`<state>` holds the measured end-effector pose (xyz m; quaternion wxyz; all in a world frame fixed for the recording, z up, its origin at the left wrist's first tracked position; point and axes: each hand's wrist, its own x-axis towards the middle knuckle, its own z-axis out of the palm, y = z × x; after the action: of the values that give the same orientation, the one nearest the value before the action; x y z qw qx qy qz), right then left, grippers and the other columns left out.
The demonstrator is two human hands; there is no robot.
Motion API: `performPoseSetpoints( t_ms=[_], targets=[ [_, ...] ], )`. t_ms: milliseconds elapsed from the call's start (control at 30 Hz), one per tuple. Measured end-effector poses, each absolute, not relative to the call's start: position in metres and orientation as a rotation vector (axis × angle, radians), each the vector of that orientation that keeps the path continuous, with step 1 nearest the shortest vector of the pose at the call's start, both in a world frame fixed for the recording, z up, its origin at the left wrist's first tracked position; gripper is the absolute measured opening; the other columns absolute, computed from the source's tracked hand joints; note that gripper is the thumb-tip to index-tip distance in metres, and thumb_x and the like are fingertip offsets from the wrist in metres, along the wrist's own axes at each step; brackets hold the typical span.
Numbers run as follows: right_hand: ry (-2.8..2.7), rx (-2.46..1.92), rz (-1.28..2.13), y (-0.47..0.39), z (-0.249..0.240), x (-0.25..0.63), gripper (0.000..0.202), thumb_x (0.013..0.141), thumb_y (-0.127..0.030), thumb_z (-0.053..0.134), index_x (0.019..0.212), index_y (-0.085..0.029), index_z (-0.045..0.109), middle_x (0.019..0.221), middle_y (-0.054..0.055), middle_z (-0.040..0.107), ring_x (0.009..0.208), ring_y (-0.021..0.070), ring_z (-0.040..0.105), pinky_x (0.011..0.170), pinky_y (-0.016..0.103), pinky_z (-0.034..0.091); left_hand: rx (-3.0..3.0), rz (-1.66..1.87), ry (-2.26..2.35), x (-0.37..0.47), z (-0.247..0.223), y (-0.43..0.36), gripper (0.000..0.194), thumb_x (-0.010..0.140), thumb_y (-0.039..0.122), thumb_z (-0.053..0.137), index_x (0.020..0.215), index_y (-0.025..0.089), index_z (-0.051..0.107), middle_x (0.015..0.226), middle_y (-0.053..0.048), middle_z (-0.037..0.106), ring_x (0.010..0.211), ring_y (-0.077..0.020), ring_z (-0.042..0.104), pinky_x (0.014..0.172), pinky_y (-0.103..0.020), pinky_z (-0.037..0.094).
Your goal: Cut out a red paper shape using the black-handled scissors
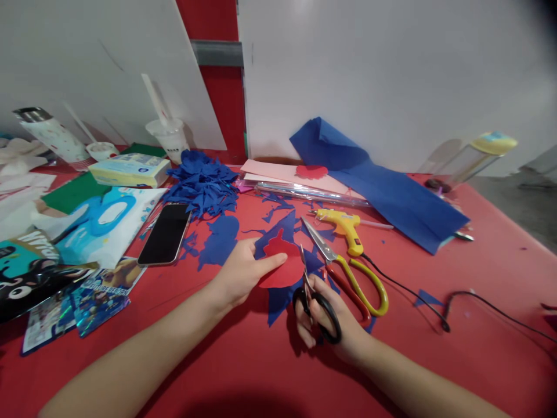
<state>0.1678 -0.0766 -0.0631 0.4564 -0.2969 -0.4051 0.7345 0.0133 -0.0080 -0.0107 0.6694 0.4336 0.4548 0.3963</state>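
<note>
Your left hand (241, 267) pinched the red cutout (285, 273) against a blue sheet (278, 303) over the counter (209, 377); your right hand (347, 326) gripped black scissors (307, 290) beside it. Neat cutting likely meant turning the sheet, hugging the outline.

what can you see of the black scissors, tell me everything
The black scissors have two looped handles, plastic by the look, and slim metal blades. The right hand grips them by the handles. The blades point away from the person, at the right edge of the red piece, which overlies blue material. How far they are open is hard to tell.
</note>
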Motion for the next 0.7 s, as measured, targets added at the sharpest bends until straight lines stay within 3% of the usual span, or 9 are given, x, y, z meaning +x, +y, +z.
performPoseSetpoints(
  t_ms=[700],
  targets=[
    [-1.032,-0.726,1.806,-0.0770,-0.0663,0.1685,0.038,0.078,-0.051,0.055,0.079,-0.024,0.030,0.058,-0.009,0.043,0.038,0.0076,0.047,0.037,0.018,0.033,0.907,0.822,0.992,0.0142,-0.0099,-0.0084,0.015,0.062,0.017,0.071,0.075,0.011,0.066,0.073,-0.002,0.070,0.063,-0.0128,0.062,0.066,-0.025,0.049]
  ],
)
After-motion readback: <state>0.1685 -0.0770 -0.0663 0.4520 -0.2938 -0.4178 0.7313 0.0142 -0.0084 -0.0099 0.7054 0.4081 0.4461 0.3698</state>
